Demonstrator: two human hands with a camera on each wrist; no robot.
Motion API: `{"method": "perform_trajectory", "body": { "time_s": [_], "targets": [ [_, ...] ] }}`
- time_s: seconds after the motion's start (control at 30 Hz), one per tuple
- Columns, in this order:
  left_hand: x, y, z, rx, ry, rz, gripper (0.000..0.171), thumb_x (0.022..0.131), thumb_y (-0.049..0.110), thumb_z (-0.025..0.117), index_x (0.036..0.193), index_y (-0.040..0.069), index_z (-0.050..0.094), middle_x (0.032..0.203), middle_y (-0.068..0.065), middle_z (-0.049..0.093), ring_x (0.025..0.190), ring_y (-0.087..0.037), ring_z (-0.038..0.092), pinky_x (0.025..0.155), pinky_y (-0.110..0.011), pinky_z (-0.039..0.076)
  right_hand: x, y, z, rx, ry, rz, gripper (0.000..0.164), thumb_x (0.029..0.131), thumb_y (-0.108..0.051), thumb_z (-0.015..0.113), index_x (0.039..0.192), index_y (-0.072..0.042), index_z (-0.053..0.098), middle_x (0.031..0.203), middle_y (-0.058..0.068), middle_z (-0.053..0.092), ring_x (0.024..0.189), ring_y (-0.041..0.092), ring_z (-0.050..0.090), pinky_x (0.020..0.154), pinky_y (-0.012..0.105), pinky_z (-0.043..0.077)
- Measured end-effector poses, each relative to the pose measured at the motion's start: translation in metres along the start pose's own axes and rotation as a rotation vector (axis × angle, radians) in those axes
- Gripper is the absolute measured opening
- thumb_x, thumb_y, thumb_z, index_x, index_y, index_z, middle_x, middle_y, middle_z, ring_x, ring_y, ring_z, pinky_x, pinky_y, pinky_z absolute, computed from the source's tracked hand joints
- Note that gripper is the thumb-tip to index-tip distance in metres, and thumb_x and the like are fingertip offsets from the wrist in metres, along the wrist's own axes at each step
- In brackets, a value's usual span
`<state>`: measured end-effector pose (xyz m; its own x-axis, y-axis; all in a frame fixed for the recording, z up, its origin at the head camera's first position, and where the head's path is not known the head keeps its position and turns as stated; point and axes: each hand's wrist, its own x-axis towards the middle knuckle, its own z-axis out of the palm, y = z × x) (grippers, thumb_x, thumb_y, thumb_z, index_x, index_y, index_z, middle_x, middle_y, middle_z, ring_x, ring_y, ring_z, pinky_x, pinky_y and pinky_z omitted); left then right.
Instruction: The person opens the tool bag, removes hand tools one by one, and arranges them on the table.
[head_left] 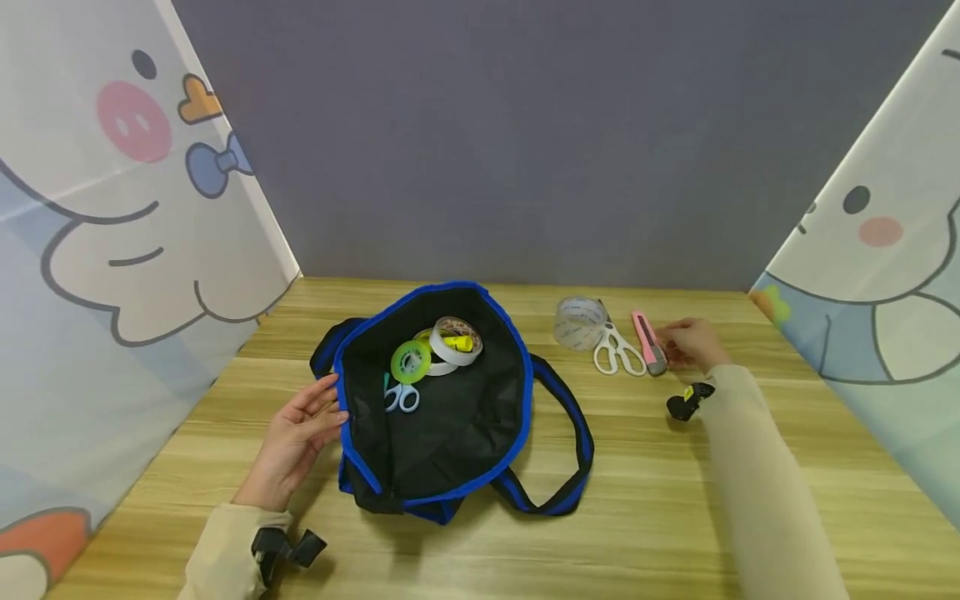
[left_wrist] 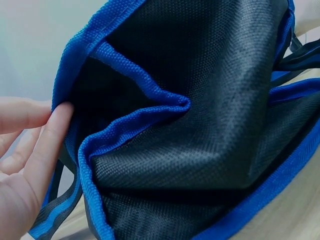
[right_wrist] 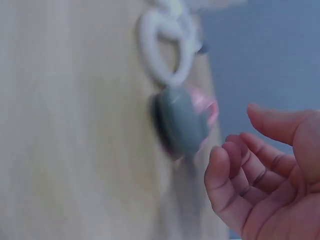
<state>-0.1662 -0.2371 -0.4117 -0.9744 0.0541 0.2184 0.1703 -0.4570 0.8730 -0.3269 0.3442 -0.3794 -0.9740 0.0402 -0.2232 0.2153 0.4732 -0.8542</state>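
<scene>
A black bag with blue edging (head_left: 457, 442) stands with its mouth wide apart. My left hand (head_left: 295, 442) pinches its left rim, thumb inside and fingers outside, as the left wrist view shows at the blue edging (left_wrist: 65, 82). At the right, my right hand (head_left: 688, 340) is just beside a pink and grey utility knife (head_left: 647, 340) lying on the table. In the right wrist view the fingers are loosely bent, apart from the knife's blurred grey end (right_wrist: 182, 120), with nothing between them.
Inside the bag lie light-blue scissors (head_left: 402, 397), a green tape roll (head_left: 411, 362), white tape rolls (head_left: 456, 357) and a yellow item (head_left: 458, 342). White-handled scissors (head_left: 618, 350) and a clear tape roll (head_left: 580, 325) lie left of the knife. A bag strap (head_left: 581, 442) loops rightward.
</scene>
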Motion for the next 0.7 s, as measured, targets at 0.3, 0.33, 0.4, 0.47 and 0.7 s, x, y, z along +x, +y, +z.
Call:
{"method": "perform_trajectory", "body": {
  "time_s": [0.3,0.33,0.4,0.47,0.7],
  "targets": [
    [0.000,0.001,0.000,-0.031,-0.015,0.030,0.054,0.091,-0.023,0.049,0.125,0.014,0.069,0.107,0.000,0.070,0.090,-0.012,0.070,0.071,-0.023,0.058,-0.018,-0.055,0.015,0.010,0.066,-0.126,0.054,0.102,-0.025,0.055,0.141,0.009,0.041,0.096,0.008,0.057,0.074,0.014,0.061,0.073,0.035,0.059],
    [0.000,0.001,0.000,-0.033,-0.015,0.032,0.054,0.091,-0.023,0.049,0.125,0.014,0.069,0.107,0.000,0.071,0.090,-0.012,0.070,0.071,-0.023,0.058,-0.019,-0.062,0.018,0.014,0.066,-0.137,0.053,0.102,-0.025,0.056,0.141,0.009,0.042,0.096,0.007,0.058,0.073,0.014,0.061,0.073,0.035,0.059],
    [0.000,0.001,0.000,-0.038,-0.013,0.033,0.054,0.091,-0.023,0.049,0.125,0.013,0.069,0.106,0.000,0.071,0.090,-0.012,0.070,0.071,-0.024,0.058,-0.024,-0.074,0.024,0.017,0.051,-0.159,0.052,0.102,-0.025,0.056,0.140,0.008,0.043,0.096,0.007,0.058,0.073,0.014,0.060,0.073,0.035,0.059],
    [0.000,0.001,0.001,-0.041,-0.006,0.035,0.054,0.091,-0.023,0.049,0.124,0.014,0.070,0.106,0.000,0.071,0.089,-0.012,0.070,0.071,-0.024,0.058,-0.027,-0.085,0.030,0.045,0.030,-0.179,0.050,0.102,-0.024,0.057,0.139,0.008,0.044,0.095,0.007,0.058,0.070,0.012,0.060,0.069,0.033,0.059],
    [0.000,0.000,0.002,-0.067,-0.010,0.064,0.053,0.092,-0.023,0.048,0.125,0.012,0.069,0.106,-0.001,0.072,0.089,-0.012,0.070,0.071,-0.023,0.058,-0.037,-0.120,0.056,0.133,-0.035,-0.230,0.041,0.101,-0.019,0.059,0.132,0.006,0.049,0.089,0.006,0.059,0.064,0.012,0.060,0.062,0.029,0.058]
  ]
}}
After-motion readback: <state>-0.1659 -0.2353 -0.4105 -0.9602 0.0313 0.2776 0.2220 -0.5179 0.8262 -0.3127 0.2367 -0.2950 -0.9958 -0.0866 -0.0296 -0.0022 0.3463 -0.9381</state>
